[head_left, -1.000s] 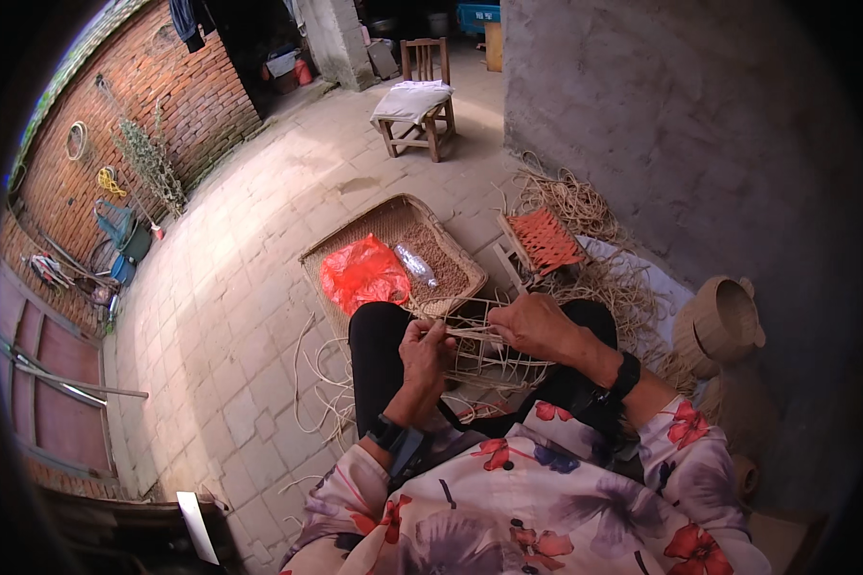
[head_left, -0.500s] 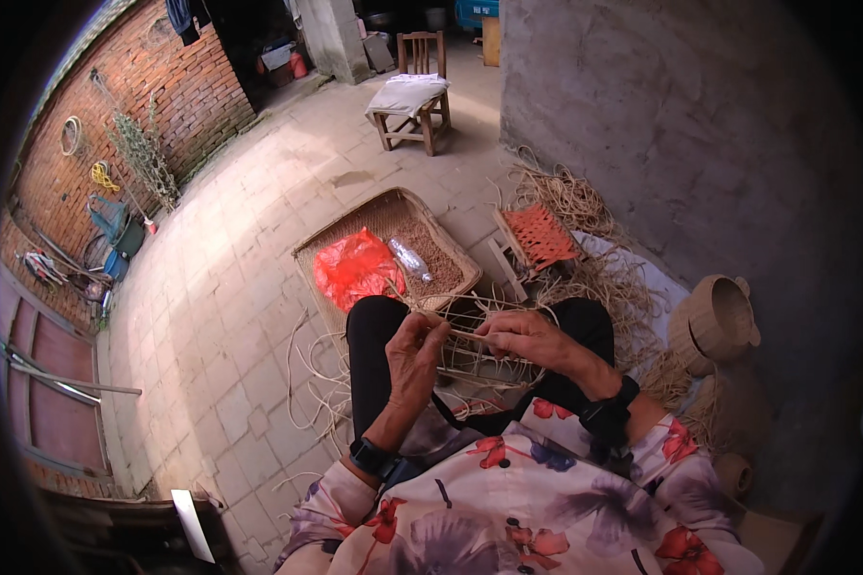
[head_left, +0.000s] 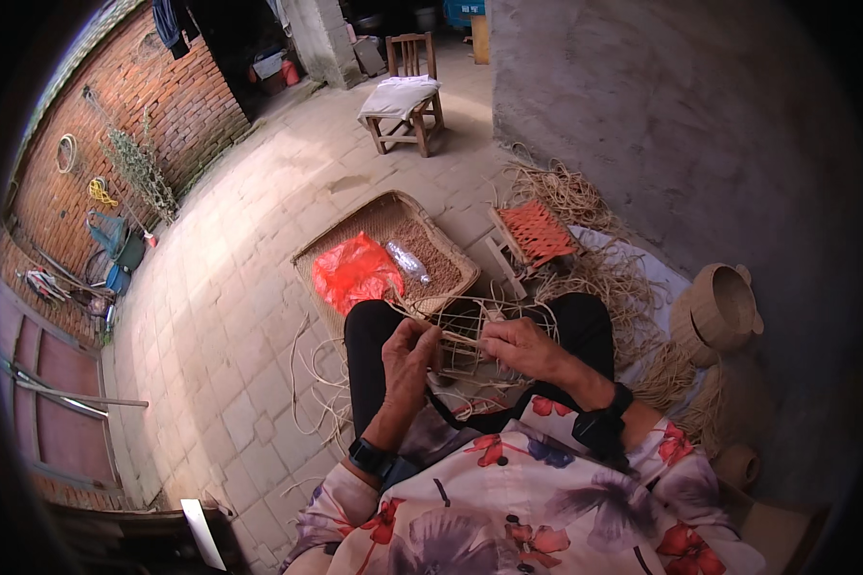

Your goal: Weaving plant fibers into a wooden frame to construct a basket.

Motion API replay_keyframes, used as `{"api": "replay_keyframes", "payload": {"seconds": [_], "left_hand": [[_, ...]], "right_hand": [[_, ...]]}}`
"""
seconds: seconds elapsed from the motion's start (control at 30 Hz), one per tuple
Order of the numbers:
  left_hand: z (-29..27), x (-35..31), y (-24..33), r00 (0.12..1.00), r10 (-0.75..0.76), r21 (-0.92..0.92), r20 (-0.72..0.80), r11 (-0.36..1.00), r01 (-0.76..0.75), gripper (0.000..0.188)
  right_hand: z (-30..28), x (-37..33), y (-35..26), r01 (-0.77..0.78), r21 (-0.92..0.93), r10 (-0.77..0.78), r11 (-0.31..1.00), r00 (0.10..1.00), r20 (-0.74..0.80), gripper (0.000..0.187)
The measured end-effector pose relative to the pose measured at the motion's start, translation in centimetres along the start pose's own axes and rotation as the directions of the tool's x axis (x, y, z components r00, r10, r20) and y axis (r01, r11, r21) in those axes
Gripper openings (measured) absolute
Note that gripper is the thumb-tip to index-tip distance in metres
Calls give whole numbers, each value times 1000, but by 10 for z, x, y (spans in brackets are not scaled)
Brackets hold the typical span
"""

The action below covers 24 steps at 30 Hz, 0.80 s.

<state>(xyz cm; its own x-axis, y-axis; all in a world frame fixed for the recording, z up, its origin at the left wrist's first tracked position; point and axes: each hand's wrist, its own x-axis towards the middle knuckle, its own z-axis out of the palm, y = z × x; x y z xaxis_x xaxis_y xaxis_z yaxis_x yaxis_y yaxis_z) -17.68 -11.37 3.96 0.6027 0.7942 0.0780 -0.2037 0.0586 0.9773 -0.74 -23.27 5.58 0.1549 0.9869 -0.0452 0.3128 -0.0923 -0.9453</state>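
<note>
Between my knees lies an open lattice of pale straw cords, its loose ends trailing down to the floor on the left. My left hand pinches a cord at the lattice's left side, fingertips pressed together. A short gap away, my right hand is closed on a cord at the other side, with its thumb and forefinger toward the left hand. A short stretch of cord runs between the two hands. The fingers partly hide the weave, so the exact crossing of the strands cannot be made out.
Beyond my knees sits a woven tray holding a red plastic bag and brown granules. A small stool with an orange woven seat stands right of it. Heaped straw cord and woven baskets lie along the wall. A wooden chair stands farther off.
My right hand has shifted slightly, its fingers more curled in now. My left hand has turned a little, still pinching. The whole view has tilted slightly.
</note>
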Motion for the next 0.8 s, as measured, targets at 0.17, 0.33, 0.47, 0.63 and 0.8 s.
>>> {"api": "replay_keyframes", "payload": {"seconds": [0.17, 0.33, 0.47, 0.63, 0.8], "left_hand": [[-13, -2, 29, 938, 306, 598, -163, 787, -152, 19], [10, -17, 34, 893, 296, 714, 338, 538, -448, 27], [24, -11, 23, 890, 187, 739, 415, 502, -450, 28], [25, -9, 13, 897, 60, 713, 438, 584, -388, 30], [22, 3, 4, 913, -76, 701, 400, 667, -251, 33]], "right_hand": [[2, 0, 1, 20, -97, -26, 995, 998, -61, 24], [5, 1, 2, -29, -100, 22, 995, 997, -70, 22], [3, 1, 0, 39, -77, -45, 996, 996, -80, 22], [5, -2, -4, -38, -119, 28, 992, 996, -85, 16], [10, -9, -8, 218, -542, -413, 812, 870, -269, 7]]}}
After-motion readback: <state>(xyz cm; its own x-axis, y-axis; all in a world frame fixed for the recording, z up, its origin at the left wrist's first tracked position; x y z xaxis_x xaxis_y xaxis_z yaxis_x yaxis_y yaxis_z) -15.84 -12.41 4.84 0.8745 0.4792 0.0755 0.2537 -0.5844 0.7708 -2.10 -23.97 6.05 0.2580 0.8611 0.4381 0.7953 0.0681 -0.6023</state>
